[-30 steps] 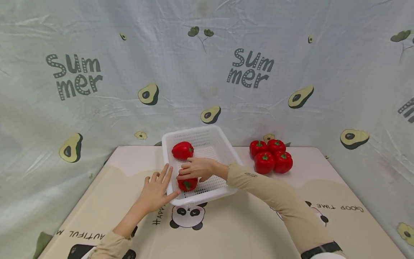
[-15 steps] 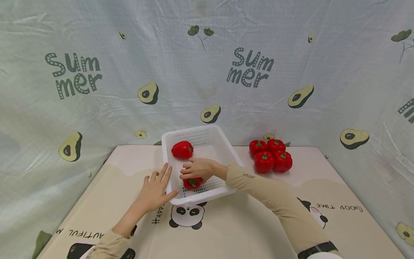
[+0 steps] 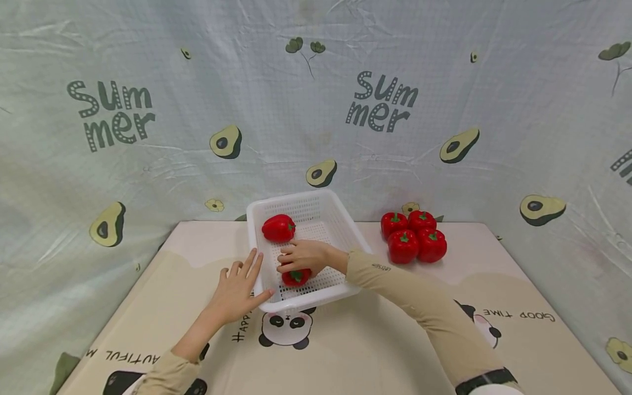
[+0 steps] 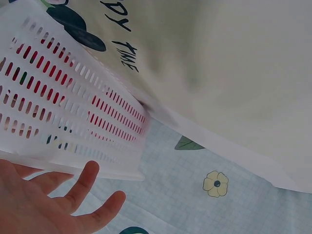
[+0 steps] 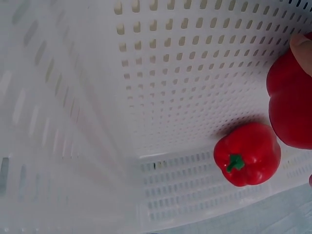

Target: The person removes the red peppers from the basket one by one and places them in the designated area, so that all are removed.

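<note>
Backdrop, head view: pale printed curtain (image 3: 266,99) behind the tabletop (image 3: 385,340).
White basket (image 3: 311,300): on the tabletop, left of four red peppers (image 3: 404,248).
Left hand (image 3: 236,291): fingers spread at the basket's side.
Right hand (image 3: 306,256): curled over the near pepper (image 3: 296,278), inside the basket.
Near pepper's aim: stem towards the person; long axis seemingly near to far, partly covered.
Far pepper (image 3: 278,229): on its side, stem to the right, axis crosswise.
Good handling, as I judge: grip the sides, spare the stem, steady the rim.
Slotted wall, left wrist view: red shows through; fingers apart beside the rim.
Basket interior, right wrist view: gripped pepper cut off, stem unseen.
</note>
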A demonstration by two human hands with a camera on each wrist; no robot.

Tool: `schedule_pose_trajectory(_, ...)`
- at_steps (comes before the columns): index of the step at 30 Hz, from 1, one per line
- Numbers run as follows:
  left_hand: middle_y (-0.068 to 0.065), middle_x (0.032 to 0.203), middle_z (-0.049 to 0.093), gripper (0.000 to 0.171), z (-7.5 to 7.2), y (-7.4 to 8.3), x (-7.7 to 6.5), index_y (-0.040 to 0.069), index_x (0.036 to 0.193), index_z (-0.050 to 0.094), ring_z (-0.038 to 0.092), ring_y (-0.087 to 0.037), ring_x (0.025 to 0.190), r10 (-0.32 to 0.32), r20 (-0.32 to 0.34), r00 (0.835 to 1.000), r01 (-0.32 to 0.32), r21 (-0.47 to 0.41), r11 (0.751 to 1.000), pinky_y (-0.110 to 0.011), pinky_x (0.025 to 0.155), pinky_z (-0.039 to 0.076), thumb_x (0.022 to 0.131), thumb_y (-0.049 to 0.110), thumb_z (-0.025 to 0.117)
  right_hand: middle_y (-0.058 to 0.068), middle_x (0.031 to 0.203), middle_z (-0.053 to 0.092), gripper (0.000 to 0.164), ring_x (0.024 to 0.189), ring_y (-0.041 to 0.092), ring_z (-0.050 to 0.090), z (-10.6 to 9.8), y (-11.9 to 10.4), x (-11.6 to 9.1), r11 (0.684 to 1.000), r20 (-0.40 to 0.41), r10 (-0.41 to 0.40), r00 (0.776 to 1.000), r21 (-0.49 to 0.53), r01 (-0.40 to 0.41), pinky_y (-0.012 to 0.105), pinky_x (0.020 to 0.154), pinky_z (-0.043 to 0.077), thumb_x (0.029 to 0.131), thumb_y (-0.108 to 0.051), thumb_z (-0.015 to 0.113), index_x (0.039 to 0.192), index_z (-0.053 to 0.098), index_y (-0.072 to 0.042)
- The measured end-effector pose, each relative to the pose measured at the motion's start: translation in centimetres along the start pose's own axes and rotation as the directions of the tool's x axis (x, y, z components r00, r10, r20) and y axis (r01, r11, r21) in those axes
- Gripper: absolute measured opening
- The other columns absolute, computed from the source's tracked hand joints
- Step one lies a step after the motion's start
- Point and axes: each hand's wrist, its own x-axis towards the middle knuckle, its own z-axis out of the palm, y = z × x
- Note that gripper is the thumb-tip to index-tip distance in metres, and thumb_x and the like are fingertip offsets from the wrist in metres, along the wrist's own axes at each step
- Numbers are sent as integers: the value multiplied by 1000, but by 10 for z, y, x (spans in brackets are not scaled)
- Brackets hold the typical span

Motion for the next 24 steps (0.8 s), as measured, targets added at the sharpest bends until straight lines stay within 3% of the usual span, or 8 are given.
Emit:
schedule_pose_trajectory(8,-15,146,26,80,0,0,0,5,139,28,40,-35,111,1,-2,1000,-1,9,1000,-53,83,31,80,53,51,-3,132,40,75,122,15,38,-2,3,-1,997,23,18,1000,-74,-16,30,101,35,71,-52,64,132,30,-23)
schedule_pose_trajectory(24,-15,145,27,79,0,0,0,5,139,29,40,-35,110,5,-9,1000,-5,2,1000,-53,83,31,80,52,52,-4,128,44,71,116,14,40,-25,5,-12,995,-60,-31,998,-102,25,29,95,40,71,-47,66,130,31,-28)
